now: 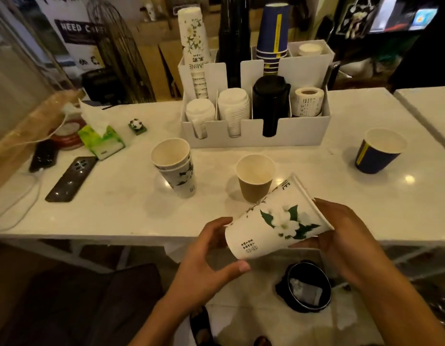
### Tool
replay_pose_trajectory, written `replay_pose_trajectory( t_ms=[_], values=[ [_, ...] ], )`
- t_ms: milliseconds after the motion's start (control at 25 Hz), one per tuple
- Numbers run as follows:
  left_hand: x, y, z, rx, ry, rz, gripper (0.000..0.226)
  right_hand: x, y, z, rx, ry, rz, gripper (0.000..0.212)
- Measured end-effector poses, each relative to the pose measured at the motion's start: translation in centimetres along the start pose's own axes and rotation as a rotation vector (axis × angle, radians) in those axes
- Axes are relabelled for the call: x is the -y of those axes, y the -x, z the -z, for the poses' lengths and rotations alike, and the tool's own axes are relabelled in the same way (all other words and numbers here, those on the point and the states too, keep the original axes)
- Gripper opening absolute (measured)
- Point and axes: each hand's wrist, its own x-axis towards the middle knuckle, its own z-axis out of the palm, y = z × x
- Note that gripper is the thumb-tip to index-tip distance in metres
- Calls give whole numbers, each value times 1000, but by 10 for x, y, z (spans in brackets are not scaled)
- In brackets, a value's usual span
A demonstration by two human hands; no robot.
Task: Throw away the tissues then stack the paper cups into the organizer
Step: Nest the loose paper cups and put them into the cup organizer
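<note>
Cup in both my hands now: the white flowered cup (278, 221) lies tilted on its side over the near edge of the white table (116, 208), its base toward my left, its rim up and to my right. My left hand (209, 255) cradles the base end, thumb under it and fingers curled behind. My right hand (341, 236) grips the rim end, palm against the open mouth, so I can't see inside.

On the table just beyond sits a brown cup (255, 181), upright and open, close to the rim of the one I'm holding. Left of it stands a pair of flowered cups (175, 168), nested and leaning a little. Far right, well apart, a blue cup (378, 153) with a yellow stripe stands alone.

Behind them is the white organizer (256, 136), front slots packed with white lids and a black stack, a roll of labels at the right. Back slots hold a tall flowered stack (194, 46) and a blue stack (272, 36).

Down on the floor below my right wrist is a black bin (308, 285) with something pale in it, possibly tissues. At the table's left lie a green tissue pack (101, 141) and a dark phone (72, 178).
</note>
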Motion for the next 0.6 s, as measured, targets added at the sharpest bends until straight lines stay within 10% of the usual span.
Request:
replay_pose_trajectory(
  t_ms=[240, 400, 600],
  values=[
    [-7, 2, 5, -117, 16, -44, 64, -5, -11, -14, 52, -112, -55, 38],
    [-6, 1, 6, -297, -42, -123, 65, -2, -11, -41, 117, -239, -57, 75],
    [-1, 0, 7, -425, -79, -143, 70, 22, -16, -63, 19, 139, 94, 98]
  ],
)
